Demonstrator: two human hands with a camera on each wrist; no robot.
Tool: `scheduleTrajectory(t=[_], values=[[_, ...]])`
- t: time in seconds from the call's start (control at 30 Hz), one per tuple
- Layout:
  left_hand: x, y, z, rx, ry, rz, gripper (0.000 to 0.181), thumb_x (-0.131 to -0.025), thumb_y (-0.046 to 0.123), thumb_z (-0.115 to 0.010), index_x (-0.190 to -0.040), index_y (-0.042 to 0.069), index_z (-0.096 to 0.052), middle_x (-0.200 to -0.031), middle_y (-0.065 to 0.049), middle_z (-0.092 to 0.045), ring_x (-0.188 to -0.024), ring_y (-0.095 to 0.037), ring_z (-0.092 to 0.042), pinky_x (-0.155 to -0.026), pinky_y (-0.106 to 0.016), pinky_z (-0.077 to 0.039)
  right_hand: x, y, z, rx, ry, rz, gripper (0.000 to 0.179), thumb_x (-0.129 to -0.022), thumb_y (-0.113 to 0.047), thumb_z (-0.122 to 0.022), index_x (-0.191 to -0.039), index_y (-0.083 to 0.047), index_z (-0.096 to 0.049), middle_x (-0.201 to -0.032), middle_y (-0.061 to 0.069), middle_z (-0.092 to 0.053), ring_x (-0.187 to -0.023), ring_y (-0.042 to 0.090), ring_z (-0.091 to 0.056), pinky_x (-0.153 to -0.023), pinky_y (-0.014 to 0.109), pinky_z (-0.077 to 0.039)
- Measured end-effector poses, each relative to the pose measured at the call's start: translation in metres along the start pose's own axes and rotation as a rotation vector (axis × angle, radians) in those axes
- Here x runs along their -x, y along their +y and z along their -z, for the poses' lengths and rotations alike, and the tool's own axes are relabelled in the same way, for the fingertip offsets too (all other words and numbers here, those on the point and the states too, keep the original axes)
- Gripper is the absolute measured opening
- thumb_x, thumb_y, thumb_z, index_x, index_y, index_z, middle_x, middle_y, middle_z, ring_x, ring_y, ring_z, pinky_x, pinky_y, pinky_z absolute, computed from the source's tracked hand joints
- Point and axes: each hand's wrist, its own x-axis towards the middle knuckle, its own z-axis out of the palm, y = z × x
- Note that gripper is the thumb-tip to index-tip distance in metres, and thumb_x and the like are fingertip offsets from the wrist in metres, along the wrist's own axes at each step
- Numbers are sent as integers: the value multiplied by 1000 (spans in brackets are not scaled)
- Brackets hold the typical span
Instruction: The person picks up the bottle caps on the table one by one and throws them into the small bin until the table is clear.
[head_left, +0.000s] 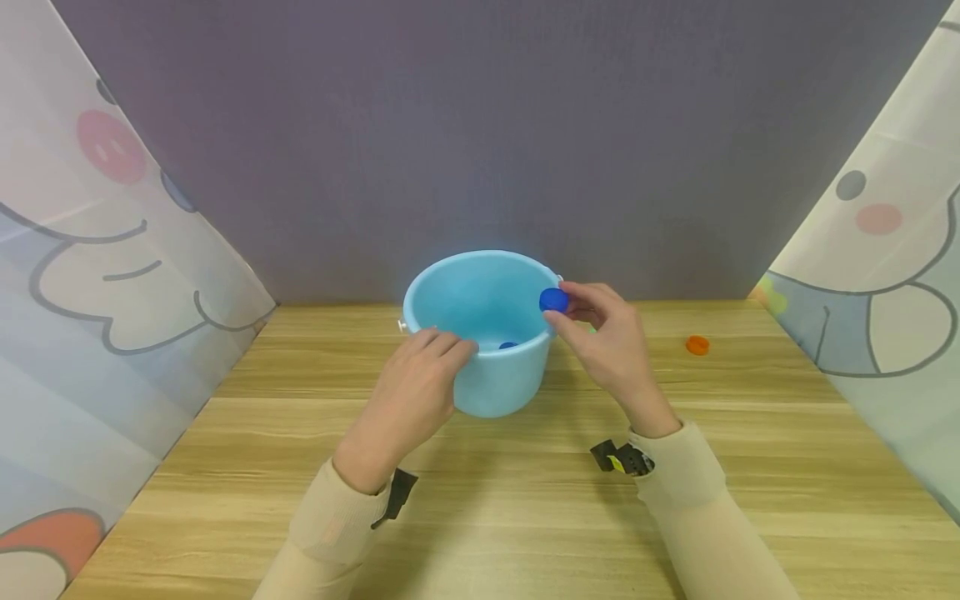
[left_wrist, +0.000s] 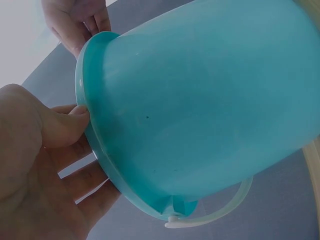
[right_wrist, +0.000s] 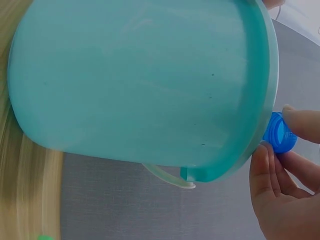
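Observation:
A light blue bucket [head_left: 498, 387] stands upright on the wooden table. My left hand [head_left: 412, 387] grips its near-left rim, the thumb outside and the fingers over the edge, as the left wrist view [left_wrist: 65, 145] also shows. Between thumb and fingers, my right hand [head_left: 611, 342] pinches a blue bottle cap [head_left: 553, 301] at the right rim. The right wrist view shows the cap's hollow, ridged side [right_wrist: 281, 132] close against the rim. Inside the bucket, part of a blue object [head_left: 508, 345] shows at the bottom; the near wall hides the rest.
An orange bottle cap [head_left: 697, 345] lies on the table to the right. Something small and green [right_wrist: 45, 237] lies on the wood, mostly hidden behind my right hand in the head view. A grey wall [head_left: 480, 150] rises behind the bucket, with printed curtains [head_left: 877, 275] on both sides.

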Motion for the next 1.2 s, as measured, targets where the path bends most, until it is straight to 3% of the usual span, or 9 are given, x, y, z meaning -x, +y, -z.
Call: scheduleTrajectory(t=[0.6,1.2], values=[[0,0,1,4,-5,8,40,-76,-18,-62,-109,3,-71,-98,-8,-72,-93,-29,-62,-85,-40,-54,0,0,3,-11,0,15,35,-88,5,-74,-122,11,-66,-111,27,-63,-93,12,-64,-88,19,-54],[0,1,1,2,-15,20,40,-76,-18,-63,-109,4,-71,-98,-8,-72,-94,-29,-62,-85,-39,-54,-1,-3,12,14,5,3,32,-90,0,-74,-121,8,-68,-108,21,-66,-95,15,-64,-89,20,-54]])
